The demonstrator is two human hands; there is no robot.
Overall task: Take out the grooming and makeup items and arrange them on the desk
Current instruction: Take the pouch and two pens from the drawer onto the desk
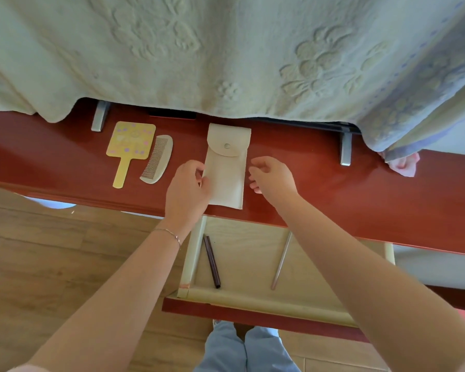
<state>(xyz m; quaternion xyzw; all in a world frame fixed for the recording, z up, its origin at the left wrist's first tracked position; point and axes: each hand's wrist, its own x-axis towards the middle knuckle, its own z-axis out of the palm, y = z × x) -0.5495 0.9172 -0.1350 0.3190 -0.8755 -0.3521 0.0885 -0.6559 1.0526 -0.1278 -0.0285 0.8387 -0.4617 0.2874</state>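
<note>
A: Where's the pouch (227,167)?
B: Mid-desk (387,200), long axis running back edge to front edge.
A: Hands?
B: Left hand (187,187) pinches its left edge; right hand (273,175) hovers just right, fingers loosely curled, holding nothing.

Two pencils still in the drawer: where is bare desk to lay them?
Bare wood lies right of the cream pouch, past the right hand, up to the metal stand foot. Left is crowded: comb and hand mirror lie side by side, the left hand beside them.
</note>
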